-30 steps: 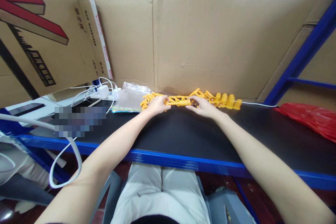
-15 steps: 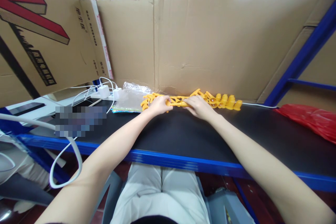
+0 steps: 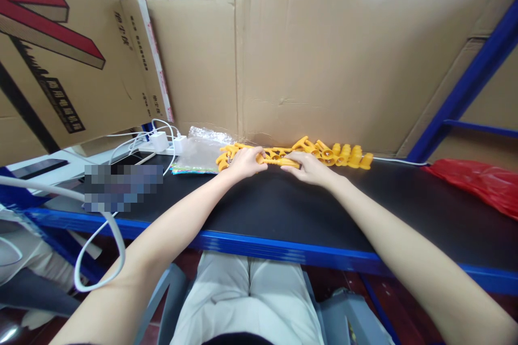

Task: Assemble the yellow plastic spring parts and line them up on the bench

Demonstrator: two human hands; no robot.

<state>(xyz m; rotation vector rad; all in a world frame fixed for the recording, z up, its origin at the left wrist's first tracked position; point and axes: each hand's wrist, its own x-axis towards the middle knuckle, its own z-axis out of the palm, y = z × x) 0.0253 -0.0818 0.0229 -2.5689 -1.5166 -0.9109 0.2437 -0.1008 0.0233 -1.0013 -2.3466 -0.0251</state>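
A row of yellow plastic parts (image 3: pixel 343 154) lies along the foot of the cardboard wall at the back of the black tabletop (image 3: pixel 307 205). My left hand (image 3: pixel 243 163) is closed on the left end of a long yellow piece (image 3: pixel 279 161). The fingers of my right hand (image 3: pixel 309 168) are curled over its right end. Both arms stretch far forward across the table. More yellow parts (image 3: pixel 225 155) show just left of my left hand, partly hidden by it.
A clear plastic bag (image 3: pixel 202 148) lies left of the parts. White chargers and cables (image 3: pixel 159 141) sit at the back left, beside a phone (image 3: pixel 38 167). A red plastic bag (image 3: pixel 477 183) rests at the right. A large cardboard box (image 3: pixel 68 54) hangs over the left side.
My right hand slid left along the yellow parts towards my left hand and now rests on the long piece a little nearer the table front. My left hand barely moved.
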